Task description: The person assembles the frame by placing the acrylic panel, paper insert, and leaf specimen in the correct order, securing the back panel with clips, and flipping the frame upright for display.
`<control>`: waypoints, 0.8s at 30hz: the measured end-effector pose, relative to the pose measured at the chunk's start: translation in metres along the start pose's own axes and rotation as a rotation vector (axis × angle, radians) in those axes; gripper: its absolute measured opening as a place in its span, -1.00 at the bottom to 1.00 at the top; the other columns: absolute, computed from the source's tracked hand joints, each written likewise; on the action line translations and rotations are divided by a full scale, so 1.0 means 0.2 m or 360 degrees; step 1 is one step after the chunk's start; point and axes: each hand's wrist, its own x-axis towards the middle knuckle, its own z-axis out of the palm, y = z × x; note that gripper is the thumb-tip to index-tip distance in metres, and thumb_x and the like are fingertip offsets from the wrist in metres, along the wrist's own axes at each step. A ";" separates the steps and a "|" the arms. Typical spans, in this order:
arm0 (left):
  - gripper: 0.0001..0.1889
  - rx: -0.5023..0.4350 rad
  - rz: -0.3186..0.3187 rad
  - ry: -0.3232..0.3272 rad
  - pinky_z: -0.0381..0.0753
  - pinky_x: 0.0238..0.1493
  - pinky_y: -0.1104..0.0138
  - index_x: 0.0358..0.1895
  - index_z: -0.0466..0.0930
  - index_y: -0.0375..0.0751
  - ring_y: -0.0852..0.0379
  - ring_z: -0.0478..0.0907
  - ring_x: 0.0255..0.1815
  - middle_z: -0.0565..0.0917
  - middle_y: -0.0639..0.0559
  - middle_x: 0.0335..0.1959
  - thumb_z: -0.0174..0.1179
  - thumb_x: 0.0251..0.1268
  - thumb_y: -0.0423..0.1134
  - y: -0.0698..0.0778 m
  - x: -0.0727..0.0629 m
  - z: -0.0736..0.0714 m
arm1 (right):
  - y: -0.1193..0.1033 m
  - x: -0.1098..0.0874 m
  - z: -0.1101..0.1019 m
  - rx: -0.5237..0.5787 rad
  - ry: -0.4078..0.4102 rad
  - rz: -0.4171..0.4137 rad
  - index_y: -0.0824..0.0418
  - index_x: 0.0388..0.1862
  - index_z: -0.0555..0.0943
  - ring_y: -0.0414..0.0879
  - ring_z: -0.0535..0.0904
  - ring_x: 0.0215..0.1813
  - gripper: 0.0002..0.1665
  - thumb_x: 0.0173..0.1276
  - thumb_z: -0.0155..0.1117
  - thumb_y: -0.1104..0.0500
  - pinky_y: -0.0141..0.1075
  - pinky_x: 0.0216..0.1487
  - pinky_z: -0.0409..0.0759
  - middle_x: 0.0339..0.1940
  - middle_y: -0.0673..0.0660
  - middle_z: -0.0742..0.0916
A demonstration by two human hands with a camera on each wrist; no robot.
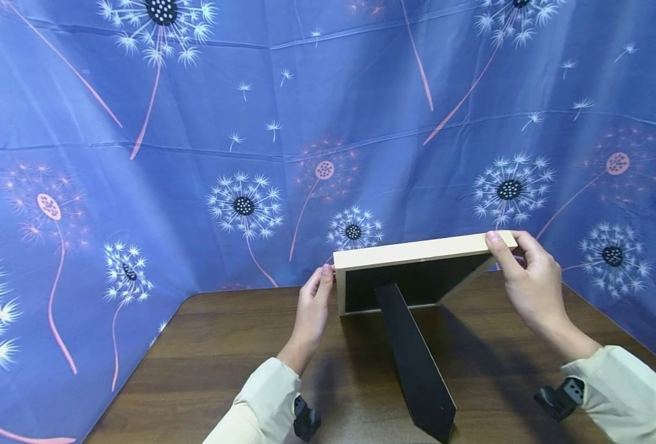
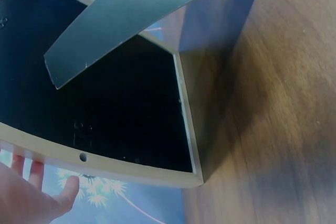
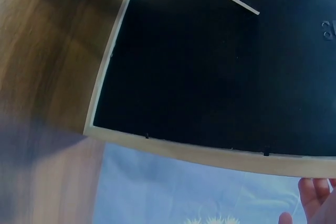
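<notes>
A picture frame [image 1: 424, 249] with a pale wooden border and a black back stands tilted on the table. Its black easel leg [image 1: 416, 364] reaches toward me across the wood; the picture side is hidden. At the left edge my left hand [image 1: 312, 308] touches the side with its fingers. In the left wrist view its thumb [image 2: 65, 198] stands apart from the border. My right hand [image 1: 533, 283] holds the upper right corner, thumb over the top edge and fingers partly hidden behind. Its fingertips [image 3: 310, 187] meet the border in the right wrist view.
The brown wooden table [image 1: 222, 351] lies under the frame. A blue dandelion-print cloth [image 1: 283, 203] hangs behind and along both sides. Dark wrist cameras [image 1: 561, 398] sit below the pale sleeves [image 1: 627, 388].
</notes>
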 end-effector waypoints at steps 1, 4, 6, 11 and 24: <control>-0.61 -0.0004 0.0023 0.0000 0.45 0.13 0.22 0.02 0.60 -0.49 0.08 0.46 -0.02 0.62 -0.10 -0.12 -0.12 0.68 -0.20 0.00 0.00 0.00 | 0.00 0.00 0.00 -0.0015 -0.0005 -0.0010 0.04 -0.03 0.65 -0.50 0.52 -0.29 -0.73 0.52 0.20 -0.08 -0.55 -0.28 0.37 -0.39 -0.46 0.60; -0.65 -0.0015 0.0069 -0.0017 0.43 0.17 0.32 -0.01 0.61 -0.51 0.15 0.47 -0.01 0.64 -0.09 -0.11 -0.08 0.66 -0.25 0.00 -0.02 0.00 | 0.01 0.01 0.00 -0.0049 -0.0020 -0.0038 0.14 0.03 0.64 -0.45 0.50 -0.34 -0.65 0.54 0.17 -0.09 -0.50 -0.31 0.34 -0.43 -0.40 0.59; -0.66 -0.0030 0.0087 -0.0039 0.42 0.23 0.35 0.03 0.60 -0.52 0.19 0.49 0.05 0.67 -0.14 -0.02 -0.05 0.64 -0.27 0.00 -0.03 0.00 | 0.01 0.02 -0.01 -0.0081 -0.0029 -0.0068 0.17 0.07 0.63 -0.39 0.46 -0.36 -0.61 0.56 0.14 -0.09 -0.45 -0.33 0.32 -0.46 -0.35 0.59; -0.69 -0.0047 0.0091 -0.0072 0.46 0.20 0.37 0.06 0.60 -0.50 0.23 0.54 0.03 0.68 -0.16 -0.01 -0.01 0.62 -0.29 0.02 -0.06 0.01 | 0.02 0.03 -0.01 -0.0133 -0.0045 -0.0099 0.18 0.10 0.62 -0.27 0.37 -0.35 -0.57 0.60 0.06 -0.10 -0.30 -0.31 0.26 -0.45 -0.28 0.53; -0.70 0.0082 0.0013 -0.0046 0.53 0.08 0.36 0.08 0.65 -0.35 0.11 0.61 -0.02 0.73 -0.16 -0.06 0.05 0.61 -0.19 0.07 -0.13 0.02 | -0.01 0.07 -0.02 -0.0123 0.0081 -0.0147 0.27 0.27 0.58 -0.56 0.32 -0.04 -0.50 0.50 0.25 0.01 -0.50 -0.04 0.24 -0.02 -0.25 0.49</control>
